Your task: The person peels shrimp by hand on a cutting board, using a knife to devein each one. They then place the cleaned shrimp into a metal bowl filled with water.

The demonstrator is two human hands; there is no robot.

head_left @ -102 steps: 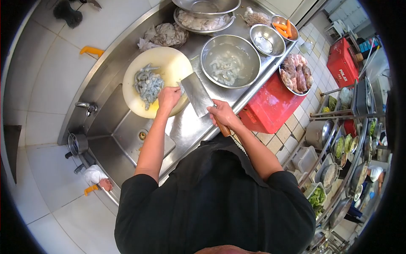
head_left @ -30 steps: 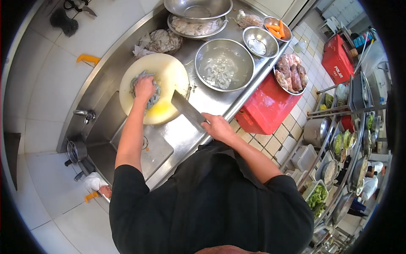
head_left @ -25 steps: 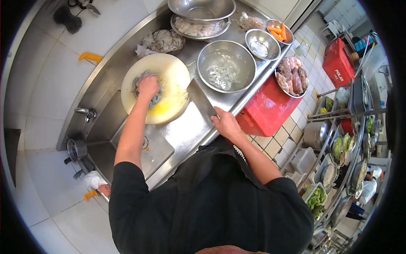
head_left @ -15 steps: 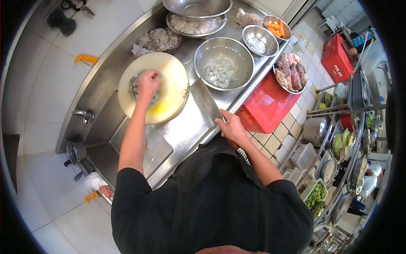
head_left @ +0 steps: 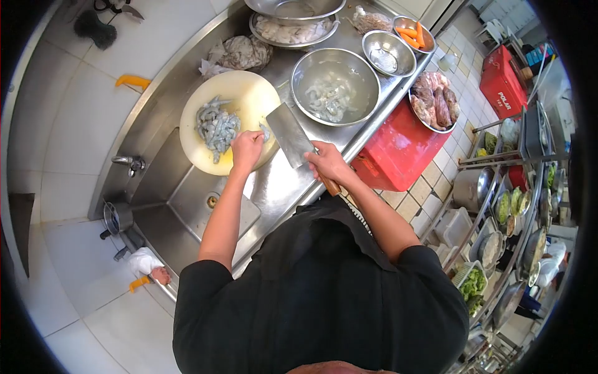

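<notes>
My left hand (head_left: 248, 149) is closed over the right part of the round pale cutting board (head_left: 255, 93), with a grey shrimp (head_left: 265, 132) at its fingertips. A pile of grey shrimp (head_left: 217, 128) lies on the board, left of that hand. Fingers wrapped round its wooden handle, my right hand (head_left: 326, 163) holds a broad cleaver (head_left: 288, 134). The blade's far end reaches the board's right edge. Behind the cleaver stands a metal bowl (head_left: 372, 112) of cloudy water with peeled shrimp (head_left: 330, 100) in it.
A sink (head_left: 152, 187) with a faucet (head_left: 129, 162) lies at the left. Behind the board are a plastic bag (head_left: 243, 53) and stacked bowls (head_left: 296, 38). Small bowls, one with carrots (head_left: 411, 36), stand at back right. A red crate (head_left: 398, 156) carries a bowl of meat (head_left: 434, 103). Shelves fill the right.
My left hand has moved right and nearer from the shrimp pile, uncovering it. The cleaver has shifted left and turned, its blade now at the board's edge, with my right hand still on it.
</notes>
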